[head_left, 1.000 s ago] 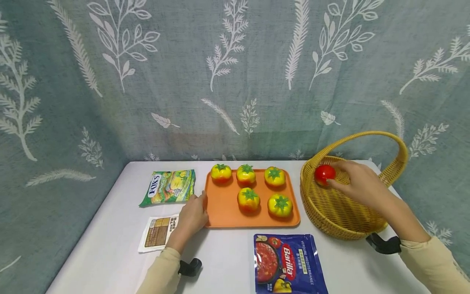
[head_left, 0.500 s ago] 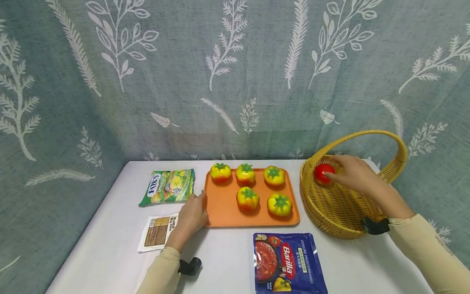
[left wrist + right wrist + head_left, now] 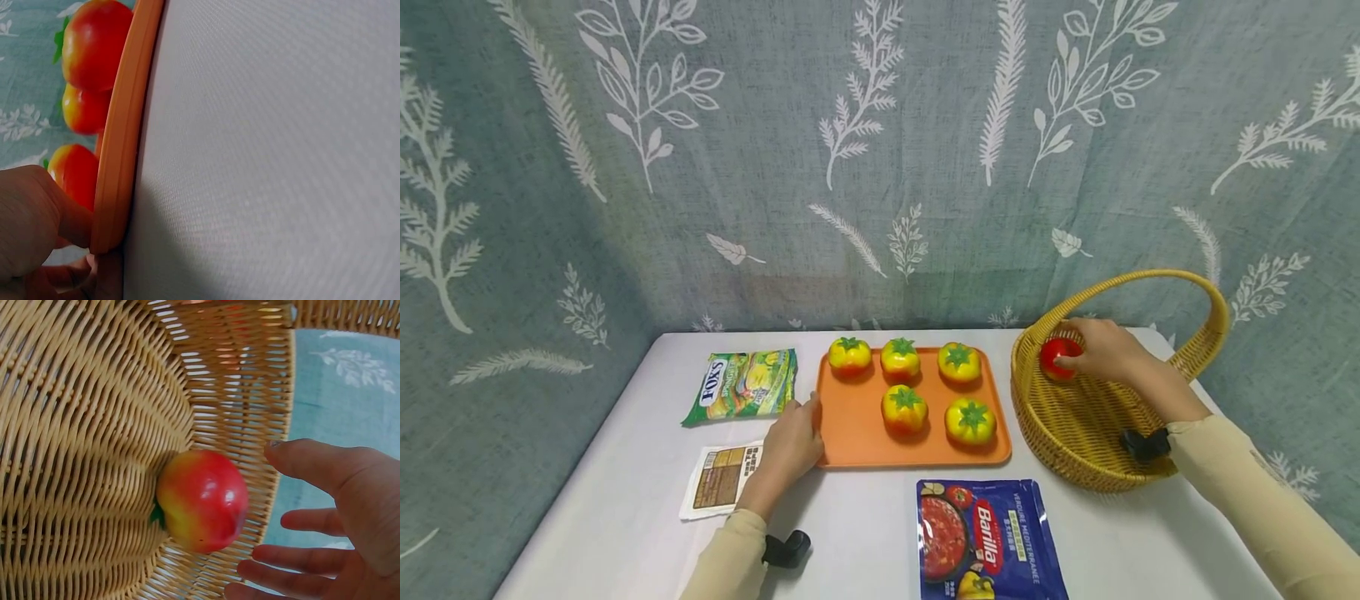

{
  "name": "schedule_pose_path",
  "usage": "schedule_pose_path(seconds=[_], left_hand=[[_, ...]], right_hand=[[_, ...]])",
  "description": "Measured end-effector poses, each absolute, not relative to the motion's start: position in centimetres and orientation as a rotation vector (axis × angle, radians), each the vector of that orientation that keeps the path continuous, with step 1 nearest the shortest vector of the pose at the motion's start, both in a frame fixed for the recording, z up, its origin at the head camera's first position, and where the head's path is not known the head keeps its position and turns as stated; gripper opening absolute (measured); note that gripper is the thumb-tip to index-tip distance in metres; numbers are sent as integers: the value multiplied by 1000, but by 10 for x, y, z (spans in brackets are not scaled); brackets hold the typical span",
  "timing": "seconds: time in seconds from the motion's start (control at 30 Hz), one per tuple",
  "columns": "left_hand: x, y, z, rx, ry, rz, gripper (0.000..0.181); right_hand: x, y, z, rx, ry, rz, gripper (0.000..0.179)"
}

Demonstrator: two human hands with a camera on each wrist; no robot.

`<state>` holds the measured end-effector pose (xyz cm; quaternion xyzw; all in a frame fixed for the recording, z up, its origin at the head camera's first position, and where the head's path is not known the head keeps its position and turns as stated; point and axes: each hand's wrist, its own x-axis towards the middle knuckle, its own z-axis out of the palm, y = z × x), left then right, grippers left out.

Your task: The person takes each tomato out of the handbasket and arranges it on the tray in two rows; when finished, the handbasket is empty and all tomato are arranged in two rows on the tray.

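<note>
My left hand (image 3: 790, 442) grips the left edge of an orange tray (image 3: 853, 417). In the left wrist view the thumb lies at the tray's rim (image 3: 119, 150), with fingers below. Several yellow-red tomatoes (image 3: 906, 408) with green tops sit on the tray. My right hand (image 3: 1108, 354) reaches into a wicker basket (image 3: 1086, 429) on the right, beside another tomato (image 3: 1058, 360) that lies in it, red side up. The right wrist view shows this tomato (image 3: 203, 501) against the basket wall, green leaf turned down. The spread fingers of the right hand (image 3: 350, 519) stand apart from it.
A tall handle (image 3: 1150, 277) arches over the basket. A blue Barilla pouch (image 3: 988, 537) lies in front of the tray. A green FOX'S bag (image 3: 747, 383) and a small white-and-brown packet (image 3: 722, 479) lie at the left. A patterned curtain (image 3: 775, 167) hangs behind the table.
My right hand and forearm have shifted left and a little farther back, closer round the far side of the tomato in the basket. The left hand and tray have stayed put.
</note>
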<state>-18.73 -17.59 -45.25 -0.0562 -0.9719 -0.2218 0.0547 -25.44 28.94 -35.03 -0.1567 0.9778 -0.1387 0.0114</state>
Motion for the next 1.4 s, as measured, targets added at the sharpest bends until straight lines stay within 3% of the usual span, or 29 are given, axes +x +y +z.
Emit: schedule_pose_path(seconds=[0.57,0.8,1.4], left_hand=[[-186,-179,-451,-162,-2958,-705,58],[-187,-177,-450,-134,-2967,-728,60],[-188,-177,-453,-144,-2966,-691,59]], right_hand=[[-275,288,-372,-471,2989,-498,68],[-278,290,-374,-523,3010,-444,60],[-263,292,-366,-527,3040,-486,63]])
